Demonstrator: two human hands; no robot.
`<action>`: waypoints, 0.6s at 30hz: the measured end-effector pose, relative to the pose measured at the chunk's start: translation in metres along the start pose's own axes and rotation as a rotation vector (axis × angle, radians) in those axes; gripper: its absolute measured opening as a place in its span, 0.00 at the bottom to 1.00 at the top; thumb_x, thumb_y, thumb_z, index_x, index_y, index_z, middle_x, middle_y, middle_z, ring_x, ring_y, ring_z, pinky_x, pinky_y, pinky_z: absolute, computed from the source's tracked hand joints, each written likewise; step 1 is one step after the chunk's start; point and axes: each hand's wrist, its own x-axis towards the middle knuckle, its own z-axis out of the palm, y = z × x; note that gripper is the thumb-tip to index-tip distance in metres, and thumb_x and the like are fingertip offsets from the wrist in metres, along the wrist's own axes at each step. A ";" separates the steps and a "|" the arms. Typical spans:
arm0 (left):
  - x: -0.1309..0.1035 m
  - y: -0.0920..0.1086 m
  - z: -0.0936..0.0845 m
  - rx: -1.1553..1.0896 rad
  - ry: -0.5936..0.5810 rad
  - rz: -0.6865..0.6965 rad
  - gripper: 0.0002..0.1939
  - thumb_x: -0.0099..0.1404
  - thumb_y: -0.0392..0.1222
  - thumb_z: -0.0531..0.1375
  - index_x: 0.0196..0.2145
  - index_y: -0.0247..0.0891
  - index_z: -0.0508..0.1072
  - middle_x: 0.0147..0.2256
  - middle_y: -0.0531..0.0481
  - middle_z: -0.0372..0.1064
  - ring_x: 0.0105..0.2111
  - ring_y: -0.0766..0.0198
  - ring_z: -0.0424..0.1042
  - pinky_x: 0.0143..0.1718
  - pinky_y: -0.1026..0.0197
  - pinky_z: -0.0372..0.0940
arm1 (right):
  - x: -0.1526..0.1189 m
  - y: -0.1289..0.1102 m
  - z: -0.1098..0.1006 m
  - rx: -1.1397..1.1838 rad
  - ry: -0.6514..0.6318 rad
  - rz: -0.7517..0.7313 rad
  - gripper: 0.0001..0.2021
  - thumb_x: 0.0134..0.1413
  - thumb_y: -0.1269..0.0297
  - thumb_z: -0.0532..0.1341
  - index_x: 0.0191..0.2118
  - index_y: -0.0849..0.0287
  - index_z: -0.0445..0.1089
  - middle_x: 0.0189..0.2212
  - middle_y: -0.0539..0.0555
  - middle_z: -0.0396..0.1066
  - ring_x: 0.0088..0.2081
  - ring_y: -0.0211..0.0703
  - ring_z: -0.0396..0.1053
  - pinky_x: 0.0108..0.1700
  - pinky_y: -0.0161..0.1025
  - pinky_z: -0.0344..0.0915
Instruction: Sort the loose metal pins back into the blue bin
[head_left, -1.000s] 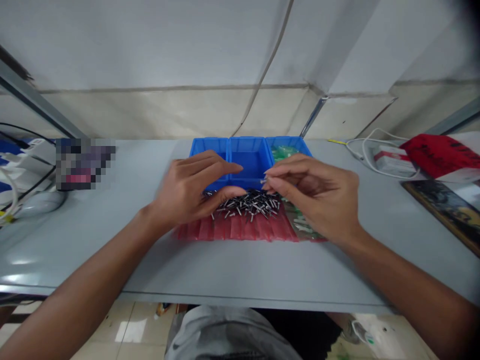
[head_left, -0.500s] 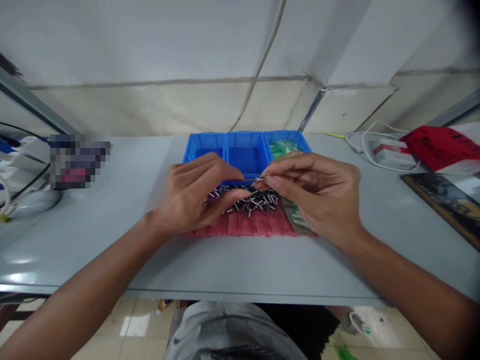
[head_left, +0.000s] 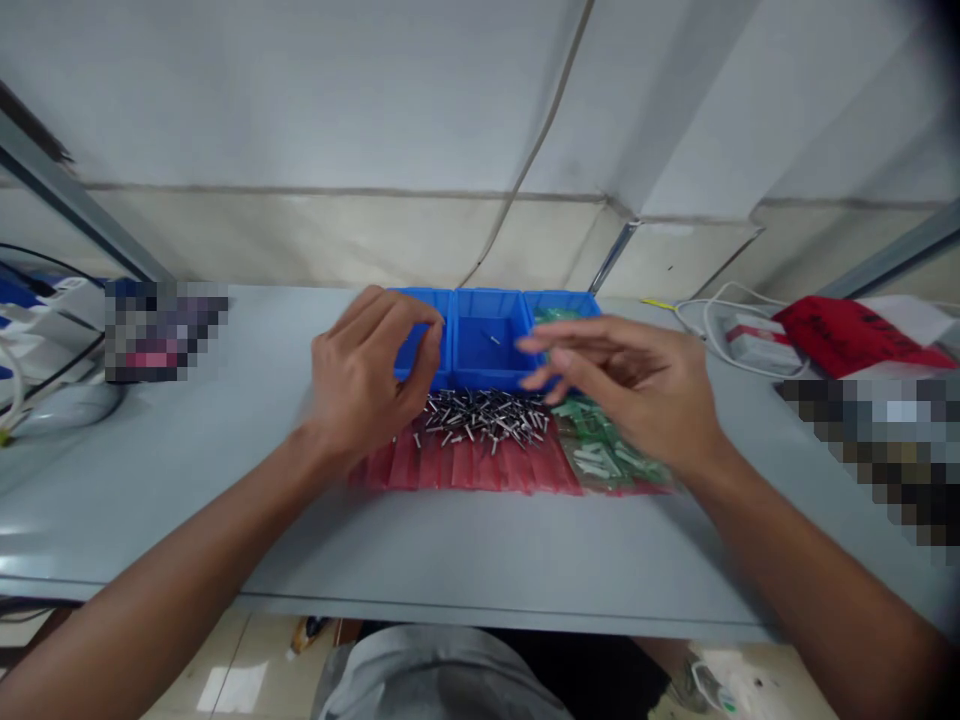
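Hovering with fingers spread, the right hand (head_left: 649,385) is near one rivet (head_left: 491,339) in the middle blue bin (head_left: 487,379); the left hand (head_left: 367,365) pinches, around what I cannot tell

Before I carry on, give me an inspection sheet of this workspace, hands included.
Surface: grey table, glare at near left.
Job's things: heap of rivet-like pins over red plastic; one pin in the middle blue bin; green packets right of the heap; green contents in the right blue bin; left blue bin partly hidden.
Clutter: mouse-shaped grey object left; red-striped white box and lettered red wrapping right; pixelated items both sides.
Hands: left hand curled, contents unclear; right hand open, blurred, nothing seen in it.
Cables: white cable around the box; black cable far left; wall cable.
Surroundings: wall behind, tiled floor below.
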 end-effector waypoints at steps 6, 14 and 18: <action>-0.002 -0.003 0.007 0.049 -0.104 0.075 0.05 0.71 0.35 0.58 0.40 0.38 0.74 0.40 0.49 0.78 0.42 0.60 0.74 0.42 0.57 0.71 | -0.008 0.011 -0.041 -0.807 -0.454 -0.127 0.18 0.60 0.57 0.68 0.56 0.47 0.77 0.41 0.52 0.83 0.30 0.48 0.79 0.31 0.44 0.71; -0.001 -0.004 0.006 0.046 -0.093 0.078 0.05 0.71 0.35 0.58 0.40 0.38 0.75 0.41 0.49 0.78 0.42 0.61 0.74 0.41 0.58 0.71 | -0.016 0.007 -0.025 -1.136 -0.461 -0.260 0.20 0.57 0.70 0.65 0.55 0.53 0.77 0.35 0.55 0.82 0.28 0.49 0.77 0.28 0.43 0.65; -0.001 -0.003 0.005 0.033 -0.076 0.107 0.05 0.71 0.35 0.58 0.40 0.38 0.75 0.40 0.48 0.78 0.42 0.61 0.74 0.41 0.58 0.72 | -0.010 0.000 -0.029 -0.983 -0.314 -0.308 0.14 0.64 0.66 0.60 0.51 0.51 0.79 0.33 0.53 0.81 0.30 0.50 0.78 0.30 0.46 0.70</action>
